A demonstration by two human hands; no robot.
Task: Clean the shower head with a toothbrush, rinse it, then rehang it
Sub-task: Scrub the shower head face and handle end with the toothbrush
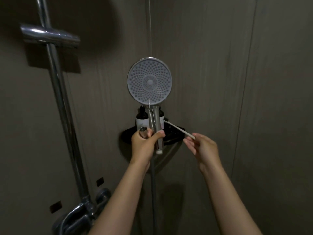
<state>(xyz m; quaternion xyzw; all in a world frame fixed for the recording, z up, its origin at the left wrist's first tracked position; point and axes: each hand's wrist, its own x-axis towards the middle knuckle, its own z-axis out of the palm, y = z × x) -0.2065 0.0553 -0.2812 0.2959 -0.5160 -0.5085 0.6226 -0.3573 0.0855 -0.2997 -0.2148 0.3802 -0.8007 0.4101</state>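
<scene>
The round shower head (pixel 149 80) stands upright in mid-frame, its grey nozzle face turned toward me. My left hand (pixel 144 143) grips its chrome handle (pixel 155 122) near the lower end, where the hose (pixel 153 184) drops away. My right hand (pixel 202 146) pinches the end of a thin white toothbrush (pixel 179 128). The toothbrush slants up and left, with its head next to the handle and over the corner shelf (pixel 171 133). The bristles are too small to make out.
A black corner shelf carries dark bottles (pixel 141 117) behind the handle. A chrome slide rail (pixel 62 106) with an empty holder bracket (pixel 49 33) runs down the left wall to the mixer valve (pixel 88 211). Dark tiled walls meet in the corner.
</scene>
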